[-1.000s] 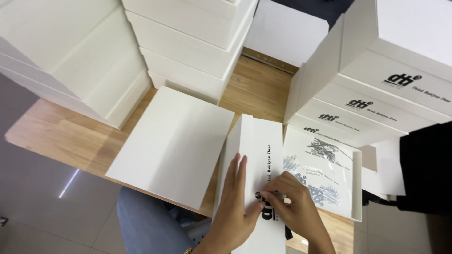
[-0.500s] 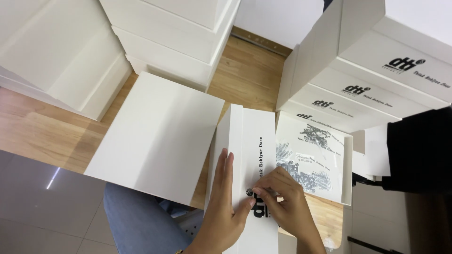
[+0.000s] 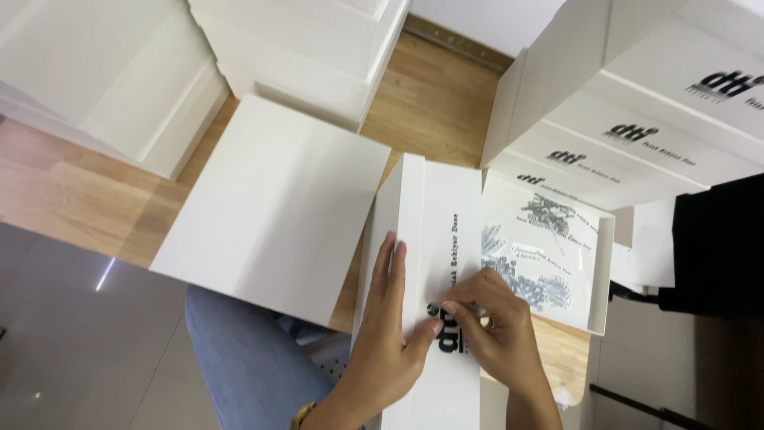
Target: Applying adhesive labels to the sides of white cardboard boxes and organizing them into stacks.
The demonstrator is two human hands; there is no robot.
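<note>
On the surface edge: white box (image 3: pixel 434 263), overhanging
Left hand (image 3: pixel 390 334): fingers flat, together, on box
Right hand (image 3: pixel 493 334): fingers pinching small dark piece (image 3: pixel 434 309)
Room: stacks (image 3: pixel 621 103) crowd behind

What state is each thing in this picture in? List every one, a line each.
Left hand: flat, pressing the white box.
Right hand: fingers pinching a small dark piece.
White box: closed, lying on the wooden table.
Flat white lid: lying flat, overhanging the table edge.
Open tray: open, holding bagged small parts.
Stacked boxes: closed, piled.
</note>
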